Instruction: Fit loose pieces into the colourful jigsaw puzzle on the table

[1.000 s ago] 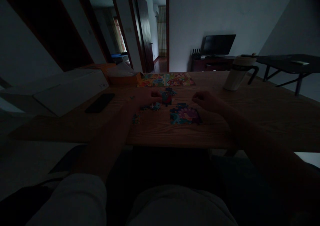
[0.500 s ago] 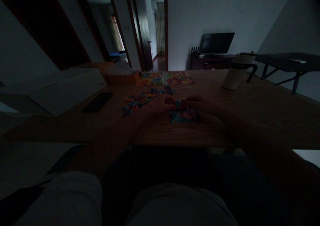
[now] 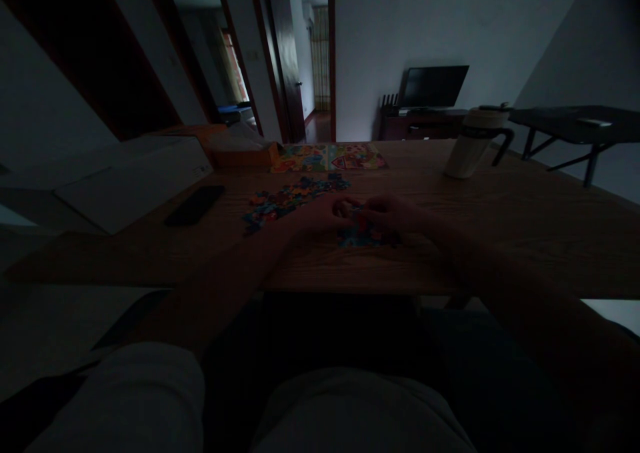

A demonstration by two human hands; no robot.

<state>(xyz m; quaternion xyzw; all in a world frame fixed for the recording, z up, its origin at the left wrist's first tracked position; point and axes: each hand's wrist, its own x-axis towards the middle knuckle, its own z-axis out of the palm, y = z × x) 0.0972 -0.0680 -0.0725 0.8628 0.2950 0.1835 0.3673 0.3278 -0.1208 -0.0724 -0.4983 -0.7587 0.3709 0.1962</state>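
In the dim head view, a partly joined jigsaw puzzle (image 3: 363,233) in teal, red and purple lies flat on the table before me. My left hand (image 3: 323,213) is at its upper left edge, thumb and fingers curled into a pinch around what looks like a puzzle piece. My right hand (image 3: 395,214) covers the puzzle's upper right, with its fingertips pressed together close to the left ones. Whatever those right fingers hold is hidden. Loose puzzle pieces (image 3: 290,196) are heaped beyond and left of my left hand.
Behind the pieces lies a colourful picture sheet (image 3: 357,157). A dark phone (image 3: 195,206), a white box (image 3: 135,179) and an orange box (image 3: 245,156) are on the left. A handled tumbler (image 3: 470,147) stands at the right on the wooden table (image 3: 540,239).
My right hand has shifted left and slightly down over the puzzle, its fingertips now close to the left hand's. My left hand has barely moved.
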